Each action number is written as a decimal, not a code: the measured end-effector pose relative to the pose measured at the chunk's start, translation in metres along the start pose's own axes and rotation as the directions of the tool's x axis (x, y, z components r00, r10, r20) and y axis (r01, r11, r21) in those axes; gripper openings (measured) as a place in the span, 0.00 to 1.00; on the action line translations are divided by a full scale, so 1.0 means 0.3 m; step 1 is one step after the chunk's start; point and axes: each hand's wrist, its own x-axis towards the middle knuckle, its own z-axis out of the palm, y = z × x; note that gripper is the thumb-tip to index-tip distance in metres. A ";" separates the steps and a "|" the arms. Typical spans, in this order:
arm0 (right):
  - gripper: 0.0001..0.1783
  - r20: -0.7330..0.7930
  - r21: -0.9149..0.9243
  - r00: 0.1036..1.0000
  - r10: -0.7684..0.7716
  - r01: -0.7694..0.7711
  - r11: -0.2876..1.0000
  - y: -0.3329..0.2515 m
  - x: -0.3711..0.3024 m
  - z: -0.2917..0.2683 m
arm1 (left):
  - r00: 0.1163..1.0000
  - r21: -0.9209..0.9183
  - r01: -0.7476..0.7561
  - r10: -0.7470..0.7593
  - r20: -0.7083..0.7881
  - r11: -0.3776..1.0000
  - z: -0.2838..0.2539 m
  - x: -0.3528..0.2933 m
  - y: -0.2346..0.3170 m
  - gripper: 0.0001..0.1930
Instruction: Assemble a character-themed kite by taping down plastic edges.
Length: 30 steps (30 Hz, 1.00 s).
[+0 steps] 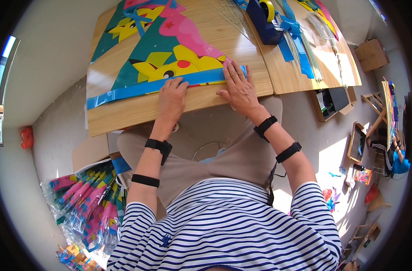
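Note:
A printed plastic sheet (138, 67) in green, pink and yellow, with a yellow cartoon figure, lies on the near part of the wooden table. Along its near edge runs a long shiny blue plastic strip (120, 93), a little red and yellow showing beneath it. My left hand (172, 99) has its fingers bent and closed at the strip's near edge, left of the middle. At the strip's right end my right hand (240, 88) lies flat, fingers stretched out, pressing on it and holding nothing. What is under my palms is hidden.
A dark blue tape dispenser (265, 25) with a yellow roll stands at the far right, beside thin rods (309, 52) and blue strips (286, 49). Bagged colourful sheets (86, 198) fill a box at lower left. An open carton (330, 103) sits under the right table.

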 end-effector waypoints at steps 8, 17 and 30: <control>0.46 0.046 -0.035 0.992 0.119 -0.118 0.992 0.053 -0.047 0.055 | 1.000 0.004 0.013 -0.013 0.026 1.000 0.006 -0.017 -0.011 0.13; 0.30 -0.026 0.076 0.999 0.022 -0.020 0.997 -0.007 0.052 -0.039 | 0.999 0.053 0.020 -0.019 -0.032 0.998 0.028 -0.032 -0.018 0.11; 0.08 0.002 0.217 1.000 -0.006 0.005 0.976 -0.056 0.269 0.066 | 0.999 0.060 0.047 -0.047 -0.009 0.997 0.029 -0.020 -0.008 0.12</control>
